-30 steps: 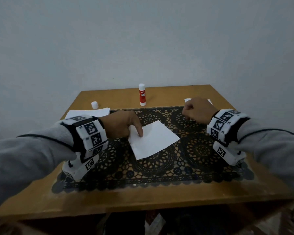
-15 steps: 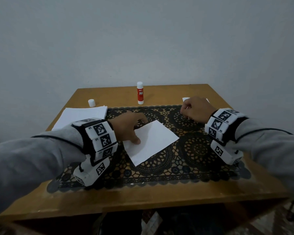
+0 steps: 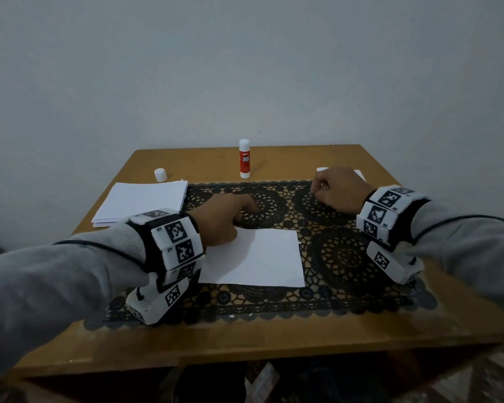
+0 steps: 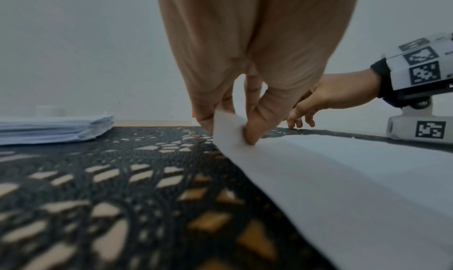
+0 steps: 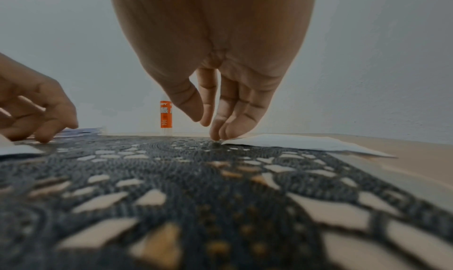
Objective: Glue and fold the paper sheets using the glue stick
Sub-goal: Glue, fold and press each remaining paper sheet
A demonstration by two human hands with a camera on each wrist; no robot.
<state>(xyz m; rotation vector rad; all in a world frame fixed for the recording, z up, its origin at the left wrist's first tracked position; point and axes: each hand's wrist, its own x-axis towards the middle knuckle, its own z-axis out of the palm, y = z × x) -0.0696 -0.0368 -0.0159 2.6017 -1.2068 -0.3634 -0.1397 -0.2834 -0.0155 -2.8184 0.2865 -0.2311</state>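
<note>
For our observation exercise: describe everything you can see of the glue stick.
The glue stick stands upright and alone on the wooden table, just beyond the black lace mat, near the wall. Its tube has a red-orange label with white lettering, and its top and base are white. Neither hand touches it.

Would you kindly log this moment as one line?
left hand pinches white paper sheet corner | right hand idle on black lace mat | red glue stick uncapped, untouched

One glue stick (image 3: 244, 162), one cap (image 3: 160, 174), one paper stack (image 3: 140, 203), two loose sheets (image 3: 262, 258).
</note>
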